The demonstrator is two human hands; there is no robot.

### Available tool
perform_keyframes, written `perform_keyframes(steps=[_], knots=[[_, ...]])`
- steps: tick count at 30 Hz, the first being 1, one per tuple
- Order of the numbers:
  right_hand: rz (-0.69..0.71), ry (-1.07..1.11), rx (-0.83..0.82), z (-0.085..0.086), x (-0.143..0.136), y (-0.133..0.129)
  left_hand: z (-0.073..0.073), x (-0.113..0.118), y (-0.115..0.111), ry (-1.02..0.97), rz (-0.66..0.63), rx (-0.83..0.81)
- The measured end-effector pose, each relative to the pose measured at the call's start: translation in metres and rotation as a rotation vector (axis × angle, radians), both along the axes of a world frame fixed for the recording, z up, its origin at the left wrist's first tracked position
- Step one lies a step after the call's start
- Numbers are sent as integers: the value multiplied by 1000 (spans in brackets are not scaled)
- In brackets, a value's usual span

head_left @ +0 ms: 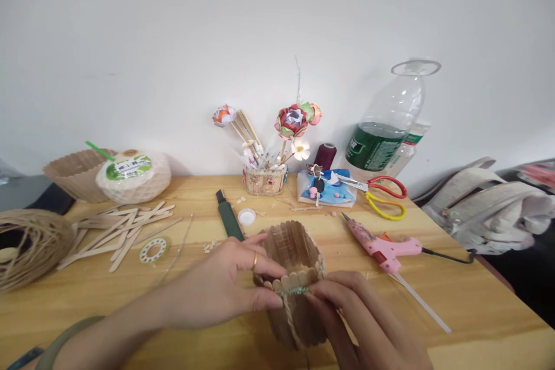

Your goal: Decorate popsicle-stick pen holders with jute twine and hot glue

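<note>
A basket made of upright wooden craft sticks with rounded tops stands at the front of the table. My left hand grips its near rim, fingers over the inside and thumb at the outer wall. A glittery green trim runs along the outside just below the stick tops. My right hand pinches the right end of this trim against the basket. Twisted twine hangs down the near wall from the trim. My right fingers hide part of the basket's right side.
A pink glue gun with its cord lies at right, near scissors. Loose craft sticks, a twine ball and a tape ring lie left. Behind are a green cutter, a flower holder and a bottle.
</note>
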State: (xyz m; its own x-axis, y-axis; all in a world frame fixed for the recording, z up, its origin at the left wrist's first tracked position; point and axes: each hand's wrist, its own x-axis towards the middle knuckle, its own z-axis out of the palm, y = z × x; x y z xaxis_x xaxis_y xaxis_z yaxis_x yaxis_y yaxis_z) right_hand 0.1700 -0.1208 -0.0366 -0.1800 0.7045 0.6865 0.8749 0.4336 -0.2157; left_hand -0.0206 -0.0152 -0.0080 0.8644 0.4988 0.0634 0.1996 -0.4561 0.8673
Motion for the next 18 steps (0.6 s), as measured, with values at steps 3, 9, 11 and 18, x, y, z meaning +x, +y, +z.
perform_keyframes(steps=[3,9,11,18], knots=[[-12,25,-2,2,0,1,0,0,0,7,-3,7],[38,43,-8,4,3,0,1,0,0,-1,-16,6],[40,36,-6,3,4,-2,1,0,0,0,-15,11],[31,23,-43,5,3,-6,0,0,0,8,3,8]])
